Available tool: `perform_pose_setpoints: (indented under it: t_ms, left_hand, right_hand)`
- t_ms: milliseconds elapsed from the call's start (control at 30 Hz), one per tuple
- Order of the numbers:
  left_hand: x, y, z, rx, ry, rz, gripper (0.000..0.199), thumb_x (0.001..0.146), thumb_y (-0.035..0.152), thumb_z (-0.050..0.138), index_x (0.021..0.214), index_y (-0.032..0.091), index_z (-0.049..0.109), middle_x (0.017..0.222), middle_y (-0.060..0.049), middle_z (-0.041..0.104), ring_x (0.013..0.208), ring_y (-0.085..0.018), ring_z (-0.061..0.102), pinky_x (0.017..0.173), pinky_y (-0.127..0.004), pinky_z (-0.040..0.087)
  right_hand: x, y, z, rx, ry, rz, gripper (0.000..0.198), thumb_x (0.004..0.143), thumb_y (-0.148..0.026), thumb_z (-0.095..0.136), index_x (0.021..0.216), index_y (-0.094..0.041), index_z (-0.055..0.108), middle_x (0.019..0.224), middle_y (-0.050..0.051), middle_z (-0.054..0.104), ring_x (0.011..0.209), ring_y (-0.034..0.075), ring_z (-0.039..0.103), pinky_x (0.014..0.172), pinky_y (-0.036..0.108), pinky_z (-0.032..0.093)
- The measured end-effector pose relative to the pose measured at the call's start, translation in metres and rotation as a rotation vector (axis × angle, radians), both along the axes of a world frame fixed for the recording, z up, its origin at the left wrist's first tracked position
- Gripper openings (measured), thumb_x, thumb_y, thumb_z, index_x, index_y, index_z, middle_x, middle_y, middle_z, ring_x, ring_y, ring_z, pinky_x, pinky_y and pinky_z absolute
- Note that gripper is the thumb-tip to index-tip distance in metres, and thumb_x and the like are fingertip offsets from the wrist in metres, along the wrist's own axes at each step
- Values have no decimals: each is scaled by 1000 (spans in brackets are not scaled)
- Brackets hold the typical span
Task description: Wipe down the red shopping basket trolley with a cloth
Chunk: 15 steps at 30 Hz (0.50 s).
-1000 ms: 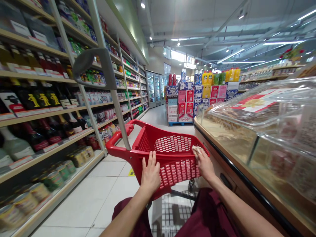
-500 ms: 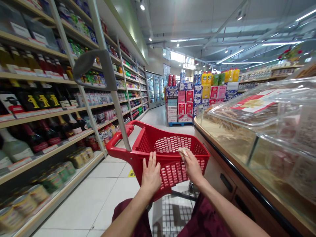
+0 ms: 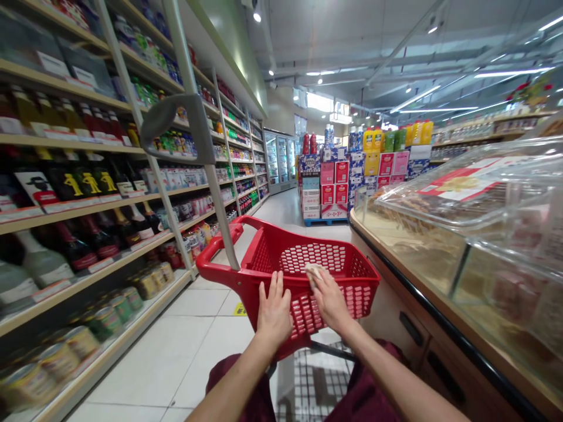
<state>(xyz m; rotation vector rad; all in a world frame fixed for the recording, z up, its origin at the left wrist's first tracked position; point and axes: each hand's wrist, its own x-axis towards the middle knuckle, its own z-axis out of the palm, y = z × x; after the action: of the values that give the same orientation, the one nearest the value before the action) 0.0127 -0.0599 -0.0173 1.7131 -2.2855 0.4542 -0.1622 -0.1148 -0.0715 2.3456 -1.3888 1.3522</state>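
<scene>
A red plastic shopping cart [image 3: 281,240] with perforated basket walls stands directly before me. My left hand [image 3: 275,308] lies on its near side wall, fingers stretched out flat and reaching the rim; nothing is in it. At the same rim, further right, my right hand [image 3: 329,298] presses a crumpled whitish cloth [image 3: 314,271] against the edge. The fingers cover most of the cloth. A grey loop handle [image 3: 204,129] on a metal pole [image 3: 222,217] rises at the cart's left end.
Shelves [image 3: 109,208] of bottles and cans run along the left. Close on the right is a glass-sided display counter [image 3: 409,275] with clear plastic packs [image 3: 475,176] on top. Ahead, stacked drink cartons [image 3: 334,193] stand on a blue pallet [image 3: 325,222]. Glass-door fridges [image 3: 279,158] line the back.
My right hand has slid left along the cart's rim with the cloth, closer to my left hand. The left hand keeps its place on the cart; the whole view has shifted slightly.
</scene>
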Motion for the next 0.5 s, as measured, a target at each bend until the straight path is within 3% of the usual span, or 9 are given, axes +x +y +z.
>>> perform_pose_setpoints:
  t_ms: [133, 267, 333, 400, 500]
  left_hand:
    - [4, -3, 6, -51, 19, -5, 58, 72, 25, 45, 127, 10, 37, 138, -14, 31, 130, -26, 20, 106, -48, 10]
    - [-7, -18, 8, -90, -8, -139, 59, 77, 30, 40, 131, 11, 29, 140, -10, 29, 130, -23, 20, 107, -44, 10]
    - [-20, -29, 6, -63, -23, -186, 56, 78, 31, 39, 130, 11, 31, 138, -11, 33, 128, -24, 25, 106, -44, 13]
    - [-31, -39, 6, -41, -4, -174, 47, 80, 28, 37, 125, 12, 39, 127, -11, 47, 119, -23, 37, 104, -44, 16]
    - [-29, -47, 14, -21, -2, -150, 33, 83, 22, 32, 108, 18, 53, 97, -6, 62, 96, -19, 53, 104, -45, 15]
  right_hand:
    - [41, 12, 21, 142, -100, 91, 45, 89, -33, 27, 134, -30, 25, 135, 2, 37, 124, 19, 33, 100, 44, 29]
    - [40, 14, 35, 285, -252, 184, 48, 91, -36, 18, 138, -26, 15, 127, 5, 47, 116, 18, 44, 97, 41, 33]
    - [34, 10, 34, 318, -316, 197, 51, 91, -38, 15, 139, -22, 10, 123, 7, 52, 112, 17, 48, 94, 36, 37]
    - [27, 6, 27, 316, -319, 113, 53, 90, -41, 15, 139, -20, 12, 124, 9, 50, 115, 18, 46, 94, 36, 37]
    - [12, 1, 14, 277, -138, -51, 52, 88, -43, 25, 135, -19, 26, 126, 11, 48, 118, 22, 41, 99, 46, 26]
